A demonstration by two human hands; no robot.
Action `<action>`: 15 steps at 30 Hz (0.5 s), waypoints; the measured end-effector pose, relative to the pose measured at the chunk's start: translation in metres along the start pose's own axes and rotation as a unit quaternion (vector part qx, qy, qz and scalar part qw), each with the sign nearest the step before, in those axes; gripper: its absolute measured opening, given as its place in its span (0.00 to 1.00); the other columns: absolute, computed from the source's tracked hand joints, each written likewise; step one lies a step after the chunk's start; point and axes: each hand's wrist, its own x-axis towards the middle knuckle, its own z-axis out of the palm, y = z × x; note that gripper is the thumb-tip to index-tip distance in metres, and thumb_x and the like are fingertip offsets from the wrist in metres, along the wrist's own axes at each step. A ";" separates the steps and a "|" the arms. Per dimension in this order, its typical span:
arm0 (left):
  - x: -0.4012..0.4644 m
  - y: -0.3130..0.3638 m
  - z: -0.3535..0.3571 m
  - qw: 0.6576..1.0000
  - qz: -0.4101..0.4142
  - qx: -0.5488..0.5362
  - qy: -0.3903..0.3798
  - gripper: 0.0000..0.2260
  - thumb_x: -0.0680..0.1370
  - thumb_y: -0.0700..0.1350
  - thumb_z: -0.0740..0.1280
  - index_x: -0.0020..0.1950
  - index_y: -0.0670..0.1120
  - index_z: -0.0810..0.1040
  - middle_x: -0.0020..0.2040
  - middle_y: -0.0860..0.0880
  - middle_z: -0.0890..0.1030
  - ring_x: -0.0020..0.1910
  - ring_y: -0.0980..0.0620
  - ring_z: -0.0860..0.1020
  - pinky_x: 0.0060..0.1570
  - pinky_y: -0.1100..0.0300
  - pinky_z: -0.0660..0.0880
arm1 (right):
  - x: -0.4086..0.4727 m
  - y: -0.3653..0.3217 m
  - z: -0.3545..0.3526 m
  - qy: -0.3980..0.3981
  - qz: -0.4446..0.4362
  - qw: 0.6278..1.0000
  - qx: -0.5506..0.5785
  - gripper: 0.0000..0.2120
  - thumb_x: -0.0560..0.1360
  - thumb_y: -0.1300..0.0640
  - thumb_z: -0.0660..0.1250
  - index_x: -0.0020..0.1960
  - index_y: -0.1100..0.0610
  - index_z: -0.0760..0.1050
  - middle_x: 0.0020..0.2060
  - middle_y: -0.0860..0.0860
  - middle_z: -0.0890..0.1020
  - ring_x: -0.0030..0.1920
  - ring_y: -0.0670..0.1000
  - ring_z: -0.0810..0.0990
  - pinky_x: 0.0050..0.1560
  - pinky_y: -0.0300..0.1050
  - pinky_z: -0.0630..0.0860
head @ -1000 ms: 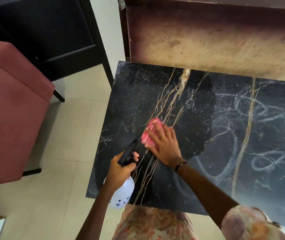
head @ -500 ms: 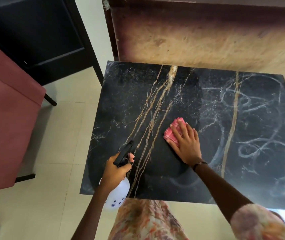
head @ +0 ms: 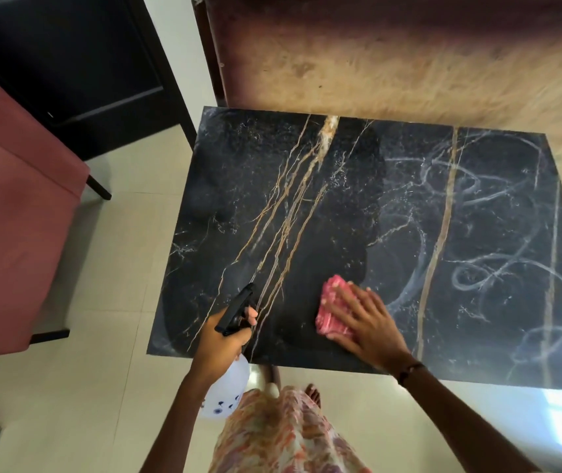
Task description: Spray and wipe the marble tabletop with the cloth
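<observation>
White-bodied spray bottle (head: 226, 394) hangs at the near table edge, its black head gripped by the left hand (head: 219, 343). Just beyond, to the right, the right hand (head: 368, 322) presses flat, fingers straight, on the pink cloth (head: 334, 310) lying on the marble tabletop (head: 306, 199).

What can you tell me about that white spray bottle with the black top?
The white plastic spray bottle has a rounded, translucent-looking body with small dark blue marks near its base and a black trigger head whose nozzle points over the black marble tabletop. The left hand grips its neck, a finger at the trigger. It hangs tilted just off the table's near edge, above the pale floor tiles, apart from the tabletop.
</observation>
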 end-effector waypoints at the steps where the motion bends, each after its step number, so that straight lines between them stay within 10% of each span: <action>1: -0.002 -0.001 0.001 1.000 -0.006 -0.003 0.003 0.10 0.74 0.30 0.64 0.43 0.44 0.80 0.22 0.54 0.76 0.19 0.58 0.68 0.20 0.68 0.65 | 0.005 0.009 -0.003 -0.003 0.035 0.999 0.007 0.31 0.78 0.33 0.50 0.76 0.45 0.57 0.76 0.55 0.59 0.74 0.61 0.61 0.72 0.61 0.57; 6: -0.016 -0.007 -0.001 1.000 -0.003 -0.005 0.019 0.12 0.75 0.30 0.64 0.40 0.46 0.79 0.21 0.53 0.76 0.18 0.58 0.68 0.21 0.67 0.66 | 0.059 -0.029 -0.019 0.018 0.154 0.987 0.050 0.30 0.78 0.34 0.47 0.76 0.44 0.57 0.75 0.55 0.62 0.74 0.61 0.60 0.73 0.63 0.57; 15: -0.032 -0.019 -0.006 0.998 0.026 0.026 0.050 0.12 0.74 0.30 0.64 0.38 0.46 0.78 0.19 0.50 0.72 0.18 0.58 0.65 0.20 0.66 0.66 | 0.016 -0.127 0.007 -0.017 -0.084 0.995 0.043 0.28 0.78 0.33 0.49 0.75 0.44 0.59 0.73 0.53 0.67 0.74 0.59 0.62 0.72 0.61 0.54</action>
